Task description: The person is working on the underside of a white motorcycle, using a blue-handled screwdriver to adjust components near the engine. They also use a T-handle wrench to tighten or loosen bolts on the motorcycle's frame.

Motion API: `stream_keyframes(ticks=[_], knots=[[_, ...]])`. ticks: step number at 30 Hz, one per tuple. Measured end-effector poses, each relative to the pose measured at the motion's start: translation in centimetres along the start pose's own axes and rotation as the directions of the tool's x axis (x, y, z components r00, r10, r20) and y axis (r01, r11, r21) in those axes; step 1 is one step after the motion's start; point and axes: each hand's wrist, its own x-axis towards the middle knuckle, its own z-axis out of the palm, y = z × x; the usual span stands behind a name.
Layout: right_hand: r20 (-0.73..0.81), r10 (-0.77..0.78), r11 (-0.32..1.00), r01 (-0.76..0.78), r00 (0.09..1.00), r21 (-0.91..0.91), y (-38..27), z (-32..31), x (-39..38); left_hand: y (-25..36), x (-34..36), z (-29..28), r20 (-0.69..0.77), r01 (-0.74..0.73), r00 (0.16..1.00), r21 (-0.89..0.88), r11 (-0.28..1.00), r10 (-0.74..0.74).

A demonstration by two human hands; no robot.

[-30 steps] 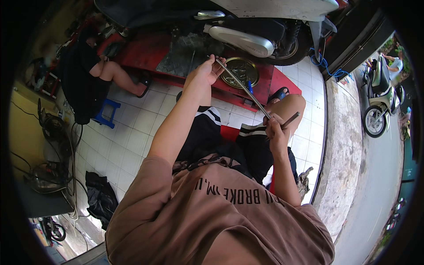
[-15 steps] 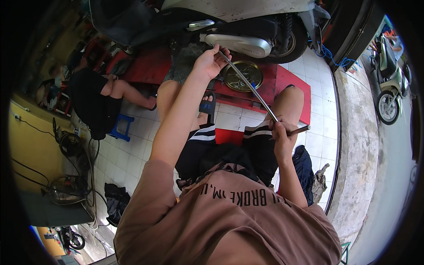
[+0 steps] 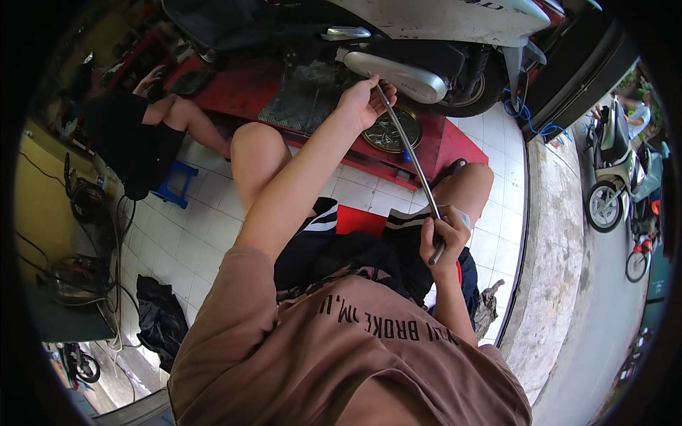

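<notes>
Long thin grey metal rod (image 3: 410, 160) held at both ends across the lap, slanting up toward the scooter's silver engine cover (image 3: 394, 73). Left hand (image 3: 364, 103) closed on upper end, right hand (image 3: 444, 239) clamped on lower end. Probably stiff, light, smooth, likely slippery; firmest hold near the ends. Round brass-coloured pan (image 3: 391, 130) resting on red ramp (image 3: 455, 145).

scooter (image 3: 426, 28) on lift platform (image 3: 241, 92) | pan (image 3: 391, 131) below | stool (image 3: 174, 184) left

White tiled floor (image 3: 206, 234), red lift platform (image 3: 234, 92), blue stool (image 3: 174, 184), concrete kerb (image 3: 554, 234), daylight outside
</notes>
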Motion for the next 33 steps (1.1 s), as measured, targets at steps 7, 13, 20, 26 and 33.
stream_keyframes(ticks=[7, 13, 20, 26, 33], knots=[[0.322, 0.147, 0.966, -0.206, 0.935, 0.157, -1.6, 2.4, 0.3, -0.3, 2.0, -3.3, -0.103, 0.058, 0.993, 0.017, 0.998, -0.055], [0.630, 0.186, 0.581, -0.601, 0.754, 0.548, -1.0, 3.8, -0.7, 1.0, 2.5, -2.3, -0.094, 0.107, 0.992, 0.225, 0.968, -0.087], [0.542, 0.527, 0.328, -0.745, 0.655, 0.581, -2.4, 4.8, -0.2, 1.9, 2.0, -2.5, -0.164, 0.102, 0.986, 0.409, 0.907, -0.037], [0.668, 0.466, 0.151, -0.796, 0.581, 0.586, 3.7, 8.3, -1.1, 1.1, 5.1, -3.1, -0.174, 0.043, 0.983, 0.521, 0.852, 0.057], [0.715, 0.492, 0.057, -0.838, 0.497, 0.543, 9.2, 10.8, -3.9, -1.7, 6.3, -6.0, -0.112, 0.006, 0.990, 0.660, 0.751, 0.091]])
